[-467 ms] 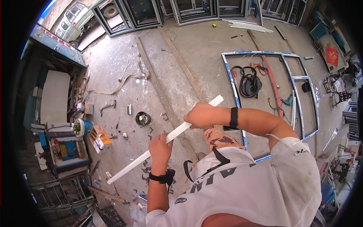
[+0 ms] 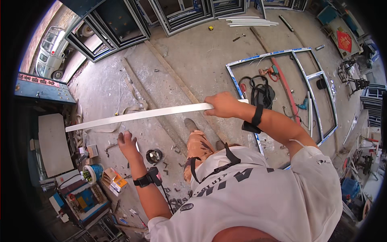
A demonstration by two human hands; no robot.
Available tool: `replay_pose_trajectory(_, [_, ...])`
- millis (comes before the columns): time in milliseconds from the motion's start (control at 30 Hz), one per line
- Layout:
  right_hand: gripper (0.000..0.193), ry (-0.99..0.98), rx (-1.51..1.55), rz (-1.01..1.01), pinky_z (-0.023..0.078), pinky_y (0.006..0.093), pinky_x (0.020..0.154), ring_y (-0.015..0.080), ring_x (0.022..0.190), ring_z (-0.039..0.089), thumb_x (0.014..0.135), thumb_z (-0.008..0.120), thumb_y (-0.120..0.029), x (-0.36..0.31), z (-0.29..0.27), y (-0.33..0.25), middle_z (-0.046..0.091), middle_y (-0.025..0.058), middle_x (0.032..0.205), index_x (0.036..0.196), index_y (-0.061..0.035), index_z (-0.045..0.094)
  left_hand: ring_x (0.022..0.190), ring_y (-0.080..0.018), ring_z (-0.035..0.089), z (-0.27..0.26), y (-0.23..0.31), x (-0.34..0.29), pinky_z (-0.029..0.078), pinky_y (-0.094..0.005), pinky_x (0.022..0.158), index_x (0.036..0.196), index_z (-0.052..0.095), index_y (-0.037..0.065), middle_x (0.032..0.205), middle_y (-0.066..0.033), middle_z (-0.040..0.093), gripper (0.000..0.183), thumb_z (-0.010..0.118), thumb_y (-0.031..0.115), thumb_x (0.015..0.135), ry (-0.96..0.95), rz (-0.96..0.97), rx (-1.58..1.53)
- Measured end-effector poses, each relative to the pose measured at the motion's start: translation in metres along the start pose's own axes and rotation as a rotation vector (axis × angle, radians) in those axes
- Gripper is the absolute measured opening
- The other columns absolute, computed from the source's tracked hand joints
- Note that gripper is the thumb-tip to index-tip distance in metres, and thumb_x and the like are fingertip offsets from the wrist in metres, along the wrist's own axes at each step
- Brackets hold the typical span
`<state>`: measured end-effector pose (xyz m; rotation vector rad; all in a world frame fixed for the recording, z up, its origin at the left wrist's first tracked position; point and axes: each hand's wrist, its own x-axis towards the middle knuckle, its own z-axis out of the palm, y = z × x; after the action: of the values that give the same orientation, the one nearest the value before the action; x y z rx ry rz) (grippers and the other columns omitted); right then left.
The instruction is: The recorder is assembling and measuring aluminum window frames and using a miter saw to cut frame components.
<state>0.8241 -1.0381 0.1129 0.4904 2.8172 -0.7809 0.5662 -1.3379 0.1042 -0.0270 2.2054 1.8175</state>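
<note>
My right hand [image 2: 222, 105] grips a long white strip [image 2: 149, 115] near its right end. From there the strip reaches far to the left, over the floor, its tip close to a pale board. My left hand [image 2: 128, 144] is off the strip, a little below its middle, fingers spread and holding nothing. Below and right of that hand, a black bucket [image 2: 154, 156] with small pieces in it stands on the floor. Several dark angle brackets [image 2: 177, 190] lie scattered near my left forearm.
A large window frame [image 2: 231, 72] lies on the floor at right, with a black coil [image 2: 262, 94], a red bar [image 2: 285, 85] and a teal power drill [image 2: 302, 104] within its outline. Several white strips [image 2: 252, 22] lie farther back. At left are a cardboard box [image 2: 114, 180] and a bucket [image 2: 92, 173].
My left hand has let go of the strip and moved left. The strip has swung up at its left end and now lies nearer level. One foot has come forward.
</note>
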Motion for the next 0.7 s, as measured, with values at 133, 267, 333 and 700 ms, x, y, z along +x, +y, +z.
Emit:
replay_pose_trajectory(133, [0.037, 0.082, 0.092, -0.055, 0.049, 0.0484, 0.070, 0.0363, 0.079, 0.065, 0.083, 0.065, -0.043, 0.082, -0.013, 0.031, 0.067, 0.0138, 0.081, 0.095, -0.0088, 0.060, 0.100, -0.0254, 0.062, 0.066, 0.048, 0.103, 0.051, -0.0374, 0.083, 0.121, 0.050, 0.000, 0.110, -0.0156, 0.061, 0.041, 0.059, 0.029, 0.094, -0.253, -0.040, -0.468])
replay_pose_trajectory(267, [0.033, 0.126, 0.025, -0.054, 0.049, 0.0466, 0.068, 0.0350, 0.078, 0.065, 0.084, 0.066, -0.037, 0.141, -0.046, 0.066, 0.066, 0.0132, 0.081, 0.097, -0.0079, 0.057, 0.080, -0.0186, 0.064, 0.149, 0.086, 0.197, 0.051, -0.0299, 0.070, 0.106, 0.054, 0.005, 0.091, -0.0084, 0.065, 0.022, 0.059, 0.022, 0.093, -0.370, 0.001, -0.397])
replay_pose_trajectory(333, [0.031, 0.155, -0.004, 0.037, 0.050, 0.0456, 0.070, 0.0351, 0.081, 0.065, 0.086, 0.065, -0.031, 0.157, -0.069, 0.083, 0.065, 0.0137, 0.086, 0.100, -0.0064, 0.055, 0.076, -0.0169, 0.065, 0.198, 0.117, 0.213, 0.052, -0.0281, 0.067, 0.104, 0.055, 0.005, 0.088, -0.0070, 0.065, 0.018, 0.061, 0.018, 0.092, -0.413, 0.011, -0.408])
replay_pose_trajectory(700, [0.041, 0.205, 0.258, 0.074, 0.049, 0.0445, 0.077, 0.0364, 0.089, 0.064, 0.086, 0.064, -0.029, 0.288, -0.148, 0.242, 0.066, 0.0162, 0.095, 0.117, -0.0066, 0.049, 0.089, -0.0222, 0.065, 0.456, 0.170, 0.281, 0.054, -0.0369, 0.079, 0.108, 0.055, 0.002, 0.098, -0.0101, 0.065, 0.023, 0.063, 0.009, 0.088, -0.904, 0.054, -0.197])
